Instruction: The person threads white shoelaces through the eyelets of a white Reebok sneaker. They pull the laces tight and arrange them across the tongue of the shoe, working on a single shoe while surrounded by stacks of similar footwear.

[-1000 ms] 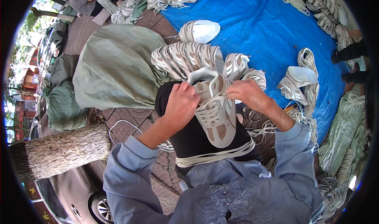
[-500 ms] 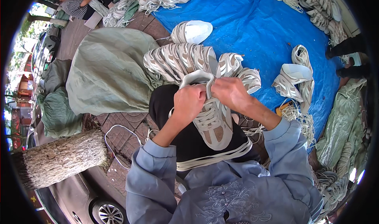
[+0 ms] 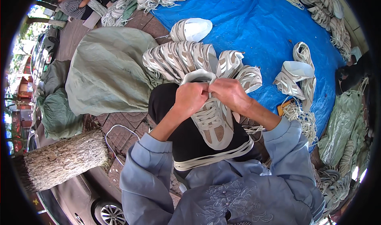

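A beige and white sneaker upper (image 3: 214, 124) lies over my black-trousered lap, toe toward me, with pale laces criss-crossed down its front. Both hands are closed at the top of its lacing, just below the collar opening. My left hand (image 3: 191, 98) grips the left edge there, and my right hand (image 3: 231, 94) pinches opposite, the knuckles nearly touching. Whether a lace end is between the fingers is hidden. A bundle of cream shoelaces (image 3: 214, 158) lies across my lap. Beyond my hands, a row of nested sneaker uppers (image 3: 180, 58) rests beside the blue tarp.
Two uppers (image 3: 294, 72) lie on the blue tarp (image 3: 254, 22) at right, near a tangle of laces (image 3: 299, 120). A grey-green sack (image 3: 109, 72) and tree trunk (image 3: 65, 159) stand left. Another person (image 3: 79, 6) sits far left; dark-clad legs (image 3: 355, 72) show at right.
My hands have drawn slightly closer together at the top of the lacing, the right shifting a little left. The dark-clad legs at the right edge have moved nearer.
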Demonstrator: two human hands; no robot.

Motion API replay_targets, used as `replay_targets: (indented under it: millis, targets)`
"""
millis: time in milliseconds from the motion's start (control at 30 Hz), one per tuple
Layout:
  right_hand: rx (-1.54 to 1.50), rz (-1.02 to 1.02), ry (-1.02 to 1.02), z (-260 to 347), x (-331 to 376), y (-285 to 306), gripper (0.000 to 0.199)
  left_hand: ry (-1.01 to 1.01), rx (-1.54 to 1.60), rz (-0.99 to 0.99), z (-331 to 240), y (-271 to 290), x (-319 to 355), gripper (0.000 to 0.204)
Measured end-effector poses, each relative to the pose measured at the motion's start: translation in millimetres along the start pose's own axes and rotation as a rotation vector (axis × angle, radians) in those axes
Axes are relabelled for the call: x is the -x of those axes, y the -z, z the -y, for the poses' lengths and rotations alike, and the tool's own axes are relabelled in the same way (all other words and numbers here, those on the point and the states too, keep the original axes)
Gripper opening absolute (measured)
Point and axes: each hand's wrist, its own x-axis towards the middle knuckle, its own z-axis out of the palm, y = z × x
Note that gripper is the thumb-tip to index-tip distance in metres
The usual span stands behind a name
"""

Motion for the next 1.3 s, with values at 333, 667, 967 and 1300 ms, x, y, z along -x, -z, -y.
replay_targets:
  millis: [333, 667, 967, 1300]
  targets:
    - [-0.584, 0.064, -0.641, 10.0, -8.3, 20.6, 0.009, 0.023, 0.199, 0.418, 9.2, 12.7, -24.8, 0.017]
    - [-0.613, 0.067, -0.496, -2.2, 3.5, 9.9, 0.009, -0.235, -0.291, -0.189, 39.5, 55.9, 18.2, 0.004]
    - [-0.963, -0.098, -1.018, -39.2, 86.3, 6.8, 0.036, 0.075, 0.008, -0.836, 26.5, 97.3, 80.0, 0.009]
    - [-1.557, -0.118, -1.090, -16.0, 59.8, -29.2, 0.038, 0.032, -0.125, -0.701, 71.0, 86.8, 26.8, 0.018]
